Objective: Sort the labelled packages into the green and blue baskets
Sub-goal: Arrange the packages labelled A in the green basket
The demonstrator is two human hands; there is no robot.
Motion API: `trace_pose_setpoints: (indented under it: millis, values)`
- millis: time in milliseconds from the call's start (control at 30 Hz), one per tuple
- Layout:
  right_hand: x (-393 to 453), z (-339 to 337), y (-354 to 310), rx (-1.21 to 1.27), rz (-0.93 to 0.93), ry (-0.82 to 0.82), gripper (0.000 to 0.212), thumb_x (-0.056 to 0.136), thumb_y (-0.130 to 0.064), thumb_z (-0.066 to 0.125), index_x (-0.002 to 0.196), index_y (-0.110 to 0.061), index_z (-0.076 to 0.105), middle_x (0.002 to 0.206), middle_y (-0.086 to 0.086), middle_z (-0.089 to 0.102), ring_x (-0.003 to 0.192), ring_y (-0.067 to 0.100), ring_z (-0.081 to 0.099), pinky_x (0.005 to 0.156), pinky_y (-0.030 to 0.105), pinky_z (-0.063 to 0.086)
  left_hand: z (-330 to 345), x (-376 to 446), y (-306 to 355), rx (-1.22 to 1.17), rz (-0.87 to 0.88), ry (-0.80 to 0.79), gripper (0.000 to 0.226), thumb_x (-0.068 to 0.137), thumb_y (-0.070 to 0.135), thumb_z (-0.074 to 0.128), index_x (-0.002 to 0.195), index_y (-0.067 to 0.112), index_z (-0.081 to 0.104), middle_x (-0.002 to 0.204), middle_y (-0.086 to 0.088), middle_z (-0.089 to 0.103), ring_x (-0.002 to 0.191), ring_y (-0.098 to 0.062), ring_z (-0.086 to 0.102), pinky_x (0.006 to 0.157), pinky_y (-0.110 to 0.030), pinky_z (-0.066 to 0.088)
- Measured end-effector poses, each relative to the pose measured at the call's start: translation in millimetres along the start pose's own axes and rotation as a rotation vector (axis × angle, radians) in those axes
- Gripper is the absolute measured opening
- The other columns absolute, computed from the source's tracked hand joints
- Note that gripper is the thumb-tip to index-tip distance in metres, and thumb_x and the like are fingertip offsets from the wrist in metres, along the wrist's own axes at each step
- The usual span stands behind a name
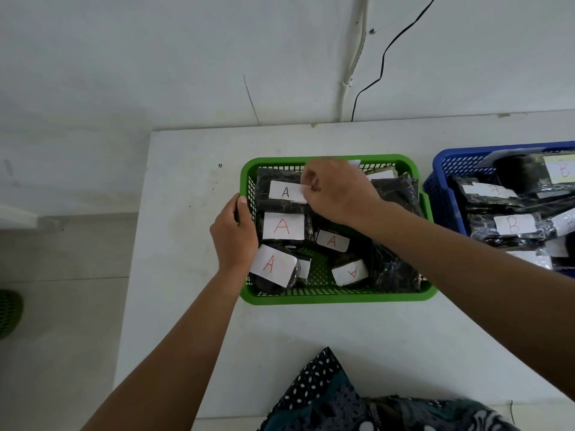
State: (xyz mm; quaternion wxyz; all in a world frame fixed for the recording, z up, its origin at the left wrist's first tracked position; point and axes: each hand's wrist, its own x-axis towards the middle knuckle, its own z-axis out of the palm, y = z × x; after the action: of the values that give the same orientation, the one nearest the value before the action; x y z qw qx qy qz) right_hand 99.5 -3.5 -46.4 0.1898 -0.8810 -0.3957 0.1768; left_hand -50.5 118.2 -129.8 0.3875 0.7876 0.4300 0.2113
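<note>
blue basket [441, 181] cropped, B labels perhaps

Looks like a plain room set up as a makeshift sorting station, not a proper warehouse or shop. White table [311, 331] pushed against a bare, scuffed white wall [155, 57]. Above the table a black cable [385, 54] hangs loose down the wall, beside a white conduit [353, 66]. On the table: a green basket [336, 296], and right of it a blue basket [441, 188]. Left of the table, pale tiled floor [62, 321].
</note>
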Motion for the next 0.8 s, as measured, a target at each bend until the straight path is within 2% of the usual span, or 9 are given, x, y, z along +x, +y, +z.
trace_pose_setpoints:
  millis: [67,133,200,300,433,500,600,733,800]
  values:
    - [-22,0,-5,-0.179,-0.033,-0.258,0.006,0.091,-0.017,0.060,0.085,-0.017,0.059,0.083,0.000,0.062,0.078,0.020,0.064,0.069,0.033,0.057,1,0,1,0.016,0.004,0.015,0.032,0.106,0.027,0.037,0.083,0.019,0.057,0.068,0.010,0.057,0.058,0.000,0.053,0.052,-0.006,0.034]
    - [-45,10,-7,-0.349,-0.025,-0.495,0.012,0.088,-0.009,0.064,0.086,-0.015,0.053,0.082,0.000,0.053,0.075,0.020,0.061,0.065,0.032,0.050,1,0,1,0.036,-0.003,0.021,0.033,0.106,0.028,0.036,0.081,0.019,0.055,0.067,0.011,0.055,0.057,-0.001,0.050,0.051,-0.007,0.033]
    - [-65,25,-4,-0.456,-0.050,-0.613,0.018,0.085,-0.002,0.064,0.092,-0.016,0.055,0.085,0.001,0.050,0.081,0.024,0.061,0.066,0.034,0.048,1,-1,0,0.043,-0.009,0.021,0.034,0.106,0.029,0.036,0.079,0.019,0.055,0.065,0.012,0.054,0.057,0.000,0.050,0.051,-0.007,0.033]
    - [-80,41,7,-0.566,-0.104,-0.653,0.031,0.087,0.001,0.060,0.116,-0.009,0.062,0.113,0.010,0.057,0.107,0.032,0.060,0.068,0.037,0.046,1,-4,-1,0.035,-0.025,0.028,0.035,0.105,0.030,0.036,0.076,0.020,0.053,0.063,0.011,0.053,0.058,0.001,0.049,0.050,-0.010,0.031]
    - [-86,45,20,-0.661,-0.160,-0.656,0.043,0.091,-0.008,0.062,0.133,-0.012,0.057,0.134,0.013,0.049,0.125,0.032,0.047,0.080,0.041,0.047,0,-10,-2,0.039,-0.040,0.031,0.036,0.105,0.029,0.035,0.081,0.016,0.058,0.069,0.007,0.058,0.061,-0.005,0.051,0.051,-0.010,0.034]
    - [-85,44,23,-0.689,-0.154,-0.699,0.046,0.093,-0.010,0.061,0.137,-0.018,0.055,0.137,0.010,0.050,0.125,0.031,0.049,0.088,0.042,0.050,0,-11,-2,0.042,-0.030,0.043,0.036,0.105,0.029,0.035,0.079,0.015,0.056,0.066,0.009,0.056,0.058,-0.003,0.049,0.051,-0.008,0.034]
    - [-79,38,20,-0.648,-0.110,-0.740,0.047,0.090,-0.006,0.063,0.135,-0.020,0.056,0.132,0.008,0.056,0.115,0.029,0.059,0.083,0.039,0.054,0,-12,-3,0.045,-0.028,0.049,0.037,0.105,0.029,0.036,0.078,0.014,0.055,0.064,0.009,0.054,0.056,-0.003,0.048,0.050,-0.009,0.033]
    - [-59,16,12,-0.301,0.059,-0.704,0.035,0.091,-0.023,0.072,0.123,-0.014,0.064,0.122,0.008,0.064,0.104,0.027,0.064,0.083,0.035,0.054,1,-12,-4,0.042,-0.029,0.053,0.036,0.106,0.029,0.036,0.080,0.014,0.058,0.067,0.008,0.056,0.058,-0.005,0.049,0.051,-0.008,0.034]
    - [-52,10,8,-0.272,0.082,-0.738,0.030,0.096,-0.023,0.066,0.122,-0.009,0.065,0.124,0.006,0.065,0.102,0.027,0.068,0.087,0.037,0.057,1,-13,-5,0.046,-0.025,0.049,0.036,0.106,0.029,0.036,0.081,0.014,0.058,0.069,0.006,0.058,0.059,-0.005,0.050,0.051,-0.009,0.033]
